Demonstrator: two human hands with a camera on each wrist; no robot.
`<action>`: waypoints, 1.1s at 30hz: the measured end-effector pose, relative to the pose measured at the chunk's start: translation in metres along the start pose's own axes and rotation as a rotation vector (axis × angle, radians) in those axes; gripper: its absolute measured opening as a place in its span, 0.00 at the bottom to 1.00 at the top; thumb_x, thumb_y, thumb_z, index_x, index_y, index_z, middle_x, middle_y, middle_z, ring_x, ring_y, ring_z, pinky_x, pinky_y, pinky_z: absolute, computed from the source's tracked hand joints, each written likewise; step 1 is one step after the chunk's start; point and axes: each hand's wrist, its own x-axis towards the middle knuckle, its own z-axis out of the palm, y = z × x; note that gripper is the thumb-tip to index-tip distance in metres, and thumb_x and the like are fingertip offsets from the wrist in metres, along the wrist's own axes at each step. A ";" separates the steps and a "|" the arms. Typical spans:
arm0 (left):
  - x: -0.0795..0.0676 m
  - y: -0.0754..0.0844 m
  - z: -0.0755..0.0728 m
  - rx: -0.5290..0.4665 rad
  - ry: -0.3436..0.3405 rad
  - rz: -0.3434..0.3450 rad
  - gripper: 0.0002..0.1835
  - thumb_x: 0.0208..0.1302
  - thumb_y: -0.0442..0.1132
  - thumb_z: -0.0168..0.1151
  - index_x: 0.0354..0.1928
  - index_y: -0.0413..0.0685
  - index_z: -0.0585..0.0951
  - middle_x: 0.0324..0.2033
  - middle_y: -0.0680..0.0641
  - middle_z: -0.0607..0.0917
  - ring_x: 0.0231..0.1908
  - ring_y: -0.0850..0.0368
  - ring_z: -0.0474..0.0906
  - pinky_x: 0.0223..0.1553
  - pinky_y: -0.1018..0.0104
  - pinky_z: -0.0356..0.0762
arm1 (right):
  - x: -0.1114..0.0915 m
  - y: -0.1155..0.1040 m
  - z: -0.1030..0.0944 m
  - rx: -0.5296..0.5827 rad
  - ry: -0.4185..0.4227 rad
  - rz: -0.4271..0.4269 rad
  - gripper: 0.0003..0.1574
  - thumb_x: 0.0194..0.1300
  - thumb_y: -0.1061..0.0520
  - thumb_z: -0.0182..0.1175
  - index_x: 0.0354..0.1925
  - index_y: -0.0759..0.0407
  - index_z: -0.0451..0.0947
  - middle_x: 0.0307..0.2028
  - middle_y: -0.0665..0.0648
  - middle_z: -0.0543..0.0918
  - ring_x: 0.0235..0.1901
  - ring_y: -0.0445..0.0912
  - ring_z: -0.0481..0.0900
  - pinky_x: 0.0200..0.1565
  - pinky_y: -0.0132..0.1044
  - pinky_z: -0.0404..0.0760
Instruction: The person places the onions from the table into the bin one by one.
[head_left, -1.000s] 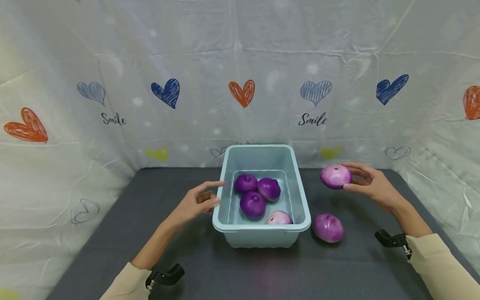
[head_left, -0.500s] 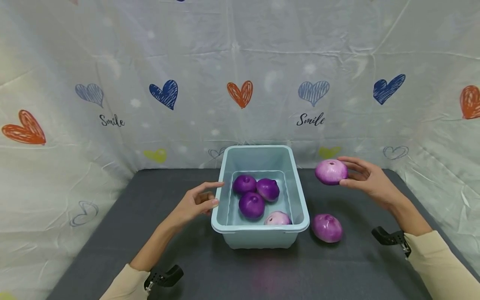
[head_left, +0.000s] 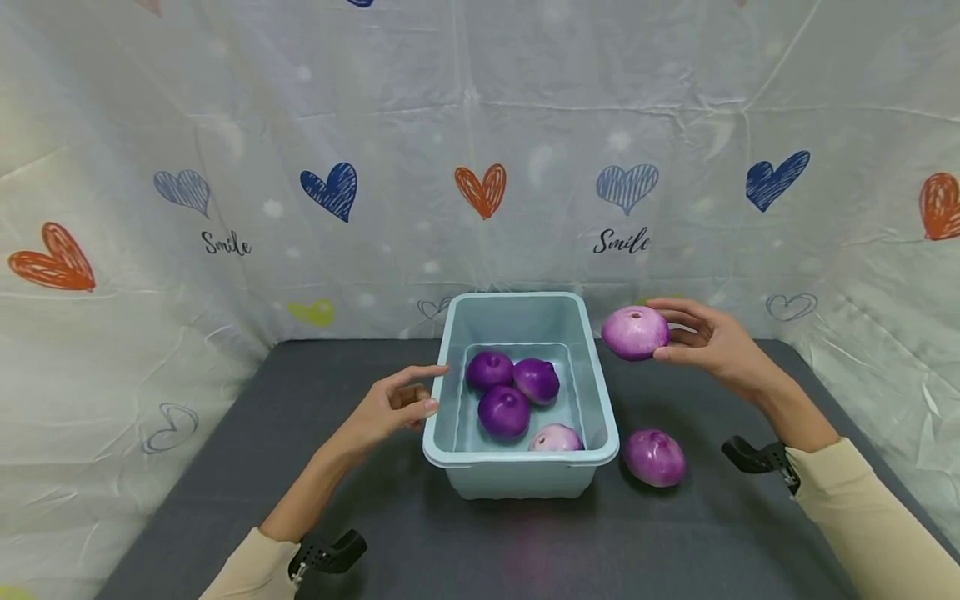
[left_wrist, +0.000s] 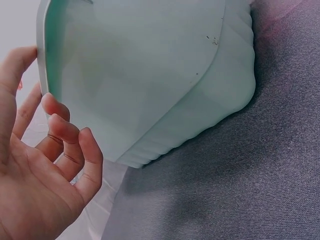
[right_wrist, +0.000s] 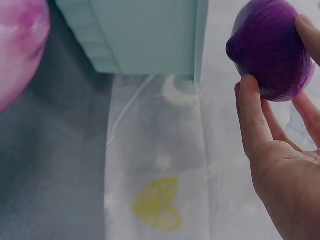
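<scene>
In the head view my left hand (head_left: 393,402) is at the left rim of a pale blue-green plastic basin (head_left: 521,457). Its index finger reaches out straight to the edge and the thumb tip rests there too, while the other fingers bend loosely beside the outer wall. My right hand (head_left: 708,342) grips a purple onion (head_left: 634,332) between thumb and fingers. That onion is raised just right of the basin's far right corner. In the right wrist view its darker, pointed side (right_wrist: 270,47) shows.
Inside the basin lie three dark purple onions (head_left: 503,412) and a paler pink one (head_left: 556,437). Another purple onion (head_left: 655,457) sits on the dark grey tabletop (head_left: 480,550), right of the basin. A white sheet with printed hearts (head_left: 480,190) hangs behind.
My right hand has carried its onion leftward and up, closer to the basin. The left hand stays at the rim, and the other onions lie where they were.
</scene>
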 end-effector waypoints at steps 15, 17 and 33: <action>-0.001 0.004 -0.003 -0.030 -0.032 0.003 0.28 0.72 0.36 0.64 0.72 0.49 0.73 0.34 0.39 0.79 0.32 0.49 0.75 0.35 0.59 0.77 | 0.028 -0.019 0.030 0.014 -0.094 -0.088 0.41 0.60 0.69 0.72 0.70 0.60 0.71 0.64 0.61 0.75 0.59 0.57 0.75 0.55 0.43 0.78; -0.001 0.004 -0.003 -0.034 -0.035 0.009 0.28 0.72 0.36 0.64 0.72 0.48 0.73 0.34 0.39 0.79 0.32 0.46 0.74 0.35 0.60 0.76 | 0.031 -0.022 0.034 0.021 -0.114 -0.093 0.42 0.59 0.69 0.73 0.70 0.60 0.71 0.64 0.61 0.75 0.60 0.58 0.75 0.55 0.43 0.78; -0.001 0.004 -0.003 -0.042 -0.032 0.009 0.28 0.72 0.36 0.65 0.72 0.48 0.73 0.33 0.39 0.79 0.31 0.43 0.73 0.34 0.62 0.75 | 0.055 -0.026 0.066 0.091 -0.269 -0.141 0.44 0.58 0.70 0.73 0.70 0.66 0.68 0.65 0.63 0.72 0.63 0.58 0.73 0.57 0.47 0.76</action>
